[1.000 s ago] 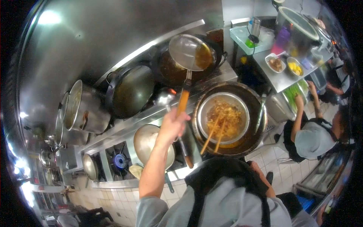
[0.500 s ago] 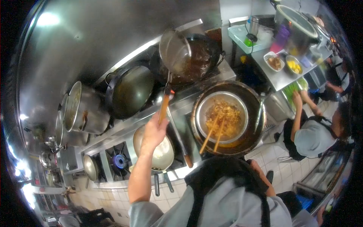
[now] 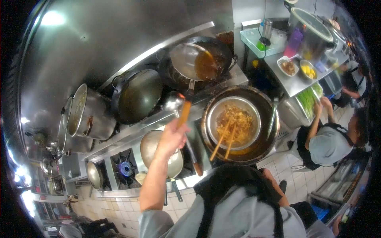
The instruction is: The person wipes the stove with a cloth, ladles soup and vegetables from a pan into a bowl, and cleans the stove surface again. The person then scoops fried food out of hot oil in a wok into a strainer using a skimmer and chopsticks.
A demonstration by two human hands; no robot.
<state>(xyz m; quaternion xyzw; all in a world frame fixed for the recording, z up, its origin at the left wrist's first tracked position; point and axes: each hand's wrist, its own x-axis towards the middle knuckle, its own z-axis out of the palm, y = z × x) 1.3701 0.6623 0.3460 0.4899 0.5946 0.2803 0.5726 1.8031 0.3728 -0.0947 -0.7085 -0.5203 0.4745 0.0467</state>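
Note:
My left hand (image 3: 173,137) is closed round the wooden handle (image 3: 184,114) of a round strainer (image 3: 187,62), whose mesh is over the dark wok (image 3: 214,47) with brown liquid at the back of the stove. Below this hand are light-coloured pans (image 3: 152,146). A ladle (image 3: 173,101) rests beside the strainer's handle, its long handle slanting toward me. To the right, a steel bowl (image 3: 257,123) of browned food (image 3: 234,123) with wooden chopsticks (image 3: 223,139) sits in a big dark pot (image 3: 270,146). My right hand is hidden beyond my body; only the forearm shows.
Another wok (image 3: 139,97) and tall steel pots (image 3: 95,119) stand on the left. A blue flame (image 3: 126,169) burns on a burner. At the right, a co-worker (image 3: 331,144) handles green vegetables (image 3: 305,101) near a steel table (image 3: 279,75) with small bowls.
The strainer has dropped lower and its mesh has moved right over the wok. My left hand has shifted slightly right. The co-worker's hands have moved off the greens a little.

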